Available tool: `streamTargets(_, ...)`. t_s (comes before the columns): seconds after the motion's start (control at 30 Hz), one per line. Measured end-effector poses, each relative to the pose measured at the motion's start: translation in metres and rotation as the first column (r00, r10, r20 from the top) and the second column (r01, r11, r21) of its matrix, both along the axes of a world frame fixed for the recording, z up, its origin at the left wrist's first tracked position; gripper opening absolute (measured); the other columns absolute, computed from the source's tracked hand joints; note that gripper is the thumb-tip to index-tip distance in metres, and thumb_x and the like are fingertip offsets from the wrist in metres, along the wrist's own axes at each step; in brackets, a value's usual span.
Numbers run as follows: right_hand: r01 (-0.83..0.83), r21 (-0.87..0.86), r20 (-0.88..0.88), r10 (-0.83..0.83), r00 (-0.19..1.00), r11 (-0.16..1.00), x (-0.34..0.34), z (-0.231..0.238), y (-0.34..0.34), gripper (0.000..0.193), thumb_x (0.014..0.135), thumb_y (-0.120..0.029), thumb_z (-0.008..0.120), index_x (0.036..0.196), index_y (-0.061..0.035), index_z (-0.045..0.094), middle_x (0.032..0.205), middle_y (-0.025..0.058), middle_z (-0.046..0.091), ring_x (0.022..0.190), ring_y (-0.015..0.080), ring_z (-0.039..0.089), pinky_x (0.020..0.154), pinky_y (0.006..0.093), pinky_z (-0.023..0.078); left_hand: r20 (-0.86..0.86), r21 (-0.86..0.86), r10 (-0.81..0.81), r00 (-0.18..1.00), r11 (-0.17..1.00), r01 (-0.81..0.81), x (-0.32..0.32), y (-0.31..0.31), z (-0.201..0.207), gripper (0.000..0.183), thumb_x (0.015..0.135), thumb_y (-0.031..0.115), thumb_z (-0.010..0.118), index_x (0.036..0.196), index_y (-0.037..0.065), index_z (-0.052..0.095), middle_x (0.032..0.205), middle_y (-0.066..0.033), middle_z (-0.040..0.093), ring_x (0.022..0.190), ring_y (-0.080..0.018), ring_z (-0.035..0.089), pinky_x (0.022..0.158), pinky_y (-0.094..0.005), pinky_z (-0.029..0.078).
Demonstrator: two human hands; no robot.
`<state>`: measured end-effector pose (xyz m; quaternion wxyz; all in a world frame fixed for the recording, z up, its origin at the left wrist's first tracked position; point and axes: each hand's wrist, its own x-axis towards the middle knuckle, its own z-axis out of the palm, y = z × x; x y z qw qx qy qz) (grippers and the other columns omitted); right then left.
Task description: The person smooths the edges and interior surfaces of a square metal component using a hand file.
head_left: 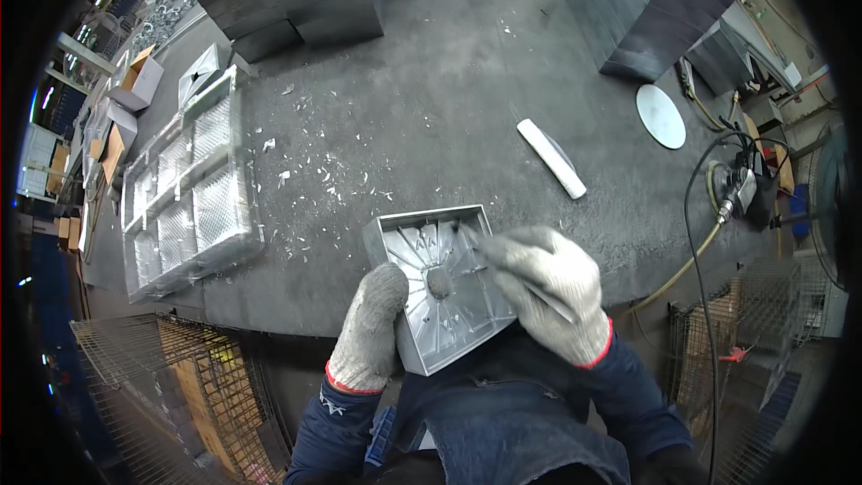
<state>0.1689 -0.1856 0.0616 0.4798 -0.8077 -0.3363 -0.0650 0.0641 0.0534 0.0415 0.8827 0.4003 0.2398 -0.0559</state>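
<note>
A square, shallow cast-metal housing (pixel 440 346) is tilted at the table's near edge, its open side up. Ribs spread inside it from a round grey spot in the middle. My left hand (pixel 373 319), in a grey knitted glove with a red cuff, grips its left wall, the thumb over the rim. Over the housing's right side is my right hand (pixel 552 283), gloved alike, its fingers closed round a slim grey tool (pixel 549 302). Most of that tool is hidden by the glove; its tip, near the far right corner, is blurred.
Metal shavings (pixel 332 180) litter the dark table (pixel 431 99). A partitioned tray (pixel 184 189) lies left, a white bar (pixel 552 159) ahead. To the right are a pale disc (pixel 660 117) and a hose-fed power tool (pixel 732 193). Wire baskets (pixel 206 386) stand below the near edge.
</note>
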Motion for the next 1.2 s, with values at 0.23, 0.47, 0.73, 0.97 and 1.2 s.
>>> streamTargets(0.23,0.047,0.021,0.056,-0.048,0.997,0.999,-0.008,-0.007,0.003,0.032,0.095,-0.003,0.092,0.127,-0.0044,0.086,0.113,0.0180,0.085,0.099,0.0357,0.085,0.085,0.0447,0.068,0.081,-0.080,-0.050,0.995,0.995,0.057,0.005,0.006,0.003,0.071,0.123,0.053,0.064,0.170,0.001,0.056,0.157,-0.0199,0.073,0.139,-0.0298,0.076,0.119,-0.0472,0.064)
streamTargets(0.47,-0.005,0.113,0.030,0.001,1.000,0.994,-0.005,0.003,0.010,0.033,0.094,-0.003,0.093,0.126,-0.0061,0.088,0.111,0.0155,0.086,0.101,0.0331,0.085,0.088,0.0451,0.068,0.070,-0.013,-0.057,0.996,0.998,0.058,0.011,0.012,0.000,0.087,0.118,0.063,0.066,0.172,-0.003,0.051,0.161,-0.0254,0.069,0.141,-0.0380,0.076,0.116,-0.0537,0.067)
streamTargets(0.73,-0.239,0.138,0.036,0.236,0.971,0.961,0.000,0.016,0.020,0.035,0.094,-0.005,0.095,0.128,-0.0075,0.089,0.116,0.0138,0.086,0.102,0.0316,0.086,0.090,0.0436,0.069,0.016,-0.071,-0.099,0.995,0.992,0.100,0.016,0.018,0.004,0.090,0.116,0.068,0.069,0.171,-0.001,0.053,0.158,-0.0223,0.071,0.140,-0.0354,0.076,0.115,-0.0522,0.068)
streamTargets(0.97,-0.186,0.126,0.090,0.176,0.980,0.974,0.011,0.012,0.019,0.032,0.095,-0.011,0.095,0.124,-0.0047,0.086,0.116,0.0153,0.085,0.105,0.0347,0.085,0.092,0.0450,0.070,0.135,-0.167,-0.102,0.986,0.978,0.124,0.013,0.018,-0.003,0.085,0.118,0.064,0.067,0.171,-0.001,0.053,0.158,-0.0220,0.071,0.140,-0.0354,0.077,0.115,-0.0524,0.068)
streamTargets(1.2,-0.386,0.096,-0.414,0.389,0.823,0.918,0.016,0.024,0.017,0.039,0.099,-0.015,0.083,0.136,-0.0037,0.082,0.111,0.0150,0.082,0.099,0.0352,0.084,0.086,0.0476,0.068,0.137,-0.301,-0.115,0.984,0.941,0.152,0.017,0.025,-0.008,0.091,0.120,0.070,0.058,0.175,-0.002,0.047,0.162,-0.0273,0.066,0.142,-0.0416,0.075,0.117,-0.0587,0.068)
